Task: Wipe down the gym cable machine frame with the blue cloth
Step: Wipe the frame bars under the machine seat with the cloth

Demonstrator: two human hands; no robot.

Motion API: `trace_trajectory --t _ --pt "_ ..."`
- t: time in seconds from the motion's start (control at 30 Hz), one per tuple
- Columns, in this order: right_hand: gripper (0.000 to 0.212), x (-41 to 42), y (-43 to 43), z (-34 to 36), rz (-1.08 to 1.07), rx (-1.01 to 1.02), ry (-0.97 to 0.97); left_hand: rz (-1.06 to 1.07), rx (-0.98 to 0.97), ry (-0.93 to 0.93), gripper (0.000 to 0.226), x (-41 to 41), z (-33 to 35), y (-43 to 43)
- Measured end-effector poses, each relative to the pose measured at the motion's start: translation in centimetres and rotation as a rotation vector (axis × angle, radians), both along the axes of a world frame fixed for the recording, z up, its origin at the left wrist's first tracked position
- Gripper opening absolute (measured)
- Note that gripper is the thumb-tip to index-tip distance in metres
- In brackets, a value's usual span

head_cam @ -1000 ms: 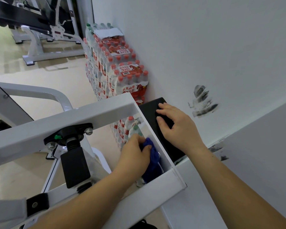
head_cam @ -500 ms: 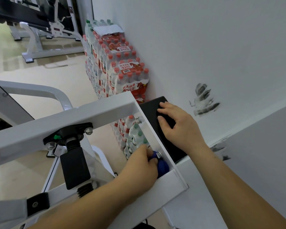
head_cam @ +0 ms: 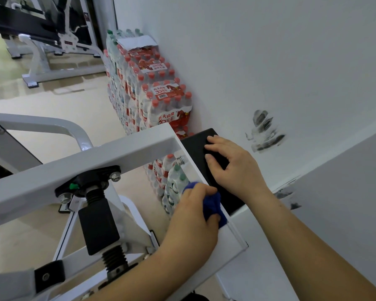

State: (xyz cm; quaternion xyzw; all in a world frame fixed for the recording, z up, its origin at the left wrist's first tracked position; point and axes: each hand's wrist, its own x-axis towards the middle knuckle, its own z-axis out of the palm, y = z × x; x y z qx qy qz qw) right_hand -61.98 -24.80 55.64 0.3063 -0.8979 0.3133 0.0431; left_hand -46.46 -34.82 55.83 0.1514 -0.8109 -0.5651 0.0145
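Head view: your left hand [head_cam: 193,216] is clutching the blue cloth [head_cam: 213,208] at the frame [head_cam: 117,157] edge, right hand [head_cam: 232,168] lying flat-fingered on the black pad [head_cam: 195,144]; loosening risks dropping it through.

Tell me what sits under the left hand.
A crumpled blue cloth, gripped by the left hand against the white metal frame bar. The bar's surface beneath them is covered.

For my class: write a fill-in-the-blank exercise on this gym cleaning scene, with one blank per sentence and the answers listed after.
The left hand presses a ____ cloth against the white frame.
The right hand rests on a ____ panel.
Most water bottles stacked by the wall have ____ caps.
Missing words: blue; black; red.
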Motion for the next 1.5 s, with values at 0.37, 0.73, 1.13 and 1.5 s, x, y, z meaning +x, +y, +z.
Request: trace_trajectory --t 0.37,0.73,1.13,1.5 --pt "0.02 -0.1 -1.7 1.7 -0.099 0.1 -0.057 0.071 -0.023 0.149 0.033 -0.3 4.6 -7.4" --pt "0.034 -0.7 -6.1 0.2 -0.256 0.189 0.313 -0.092 -1.1 -0.18 0.05 -9.2 2.1 -14.8" --pt "0.014 -1.1 -5.9 -0.4 -0.13 0.062 0.24 -0.312 -1.099 -0.049 0.065 -9.5 1.6 -16.0" --pt "0.023 -1.3 -5.9 -0.3 -0.097 0.026 0.208 -0.243 -1.104 -0.054 0.063 -8.8 0.9 -16.7"
